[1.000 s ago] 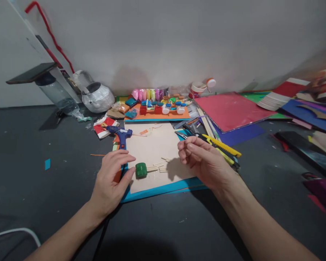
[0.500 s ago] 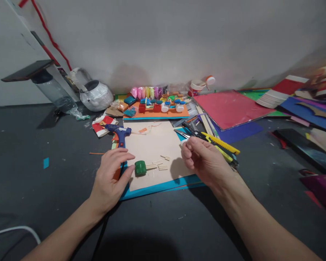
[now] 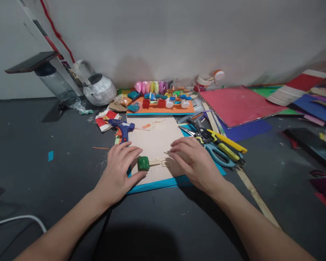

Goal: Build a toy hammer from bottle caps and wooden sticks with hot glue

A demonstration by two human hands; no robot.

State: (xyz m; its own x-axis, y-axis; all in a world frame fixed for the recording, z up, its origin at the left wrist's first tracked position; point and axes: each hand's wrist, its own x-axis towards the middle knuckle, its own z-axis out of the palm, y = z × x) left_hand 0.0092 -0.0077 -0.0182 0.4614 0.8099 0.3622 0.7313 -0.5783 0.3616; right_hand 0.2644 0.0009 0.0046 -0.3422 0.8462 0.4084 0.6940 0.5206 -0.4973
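My left hand [image 3: 122, 170] curves around the near side of a short green cylinder [image 3: 143, 164], thumb and fingers spread with a gap between them; I cannot tell whether they touch it. Thin wooden sticks [image 3: 154, 163] extend from the cylinder's right side. Several short cut sticks [image 3: 165, 164] lie just beyond these on the cream sheet [image 3: 152, 139]. Over the right part of that sheet is my right hand [image 3: 192, 163], its fingers extended and slightly apart, fingertips by the end of one small stick [image 3: 167, 153]. No held object shows in it.
A blue glue gun [image 3: 123, 127] lies left of the sheet. Pliers [image 3: 201, 134], blue-handled scissors [image 3: 220, 156] and a yellow cutter [image 3: 228, 140] lie to the right. Behind are clay packs [image 3: 152, 87], a silvery jug [image 3: 100, 90] and a red sheet [image 3: 241, 105].
My right hand has come down and left toward the short sticks, its fingers opening from a closed pinch. The left hand has spread around the green cylinder. The view has shifted slightly.
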